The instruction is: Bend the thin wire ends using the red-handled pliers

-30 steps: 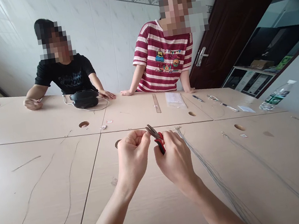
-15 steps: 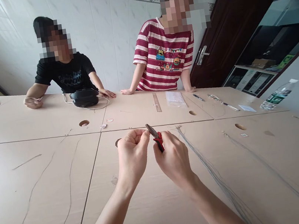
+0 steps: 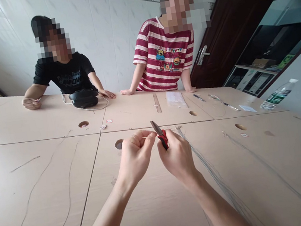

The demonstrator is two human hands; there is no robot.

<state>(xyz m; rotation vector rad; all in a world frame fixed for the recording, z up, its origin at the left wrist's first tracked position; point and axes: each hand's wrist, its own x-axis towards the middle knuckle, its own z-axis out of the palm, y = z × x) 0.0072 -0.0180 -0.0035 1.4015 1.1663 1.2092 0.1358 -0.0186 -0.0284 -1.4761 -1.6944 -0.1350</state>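
Metal pliers with red-and-black handles have shifted slightly rightward together with the right hand, which grips them. Just left of them, the left hand pinches closed; what it holds, I cannot tell. Right of both, thin grey wires lie bundled on the pale wooden surface.

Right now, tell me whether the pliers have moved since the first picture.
Yes: the pliers have shifted slightly to the right, judged against the ruler lying beyond them.
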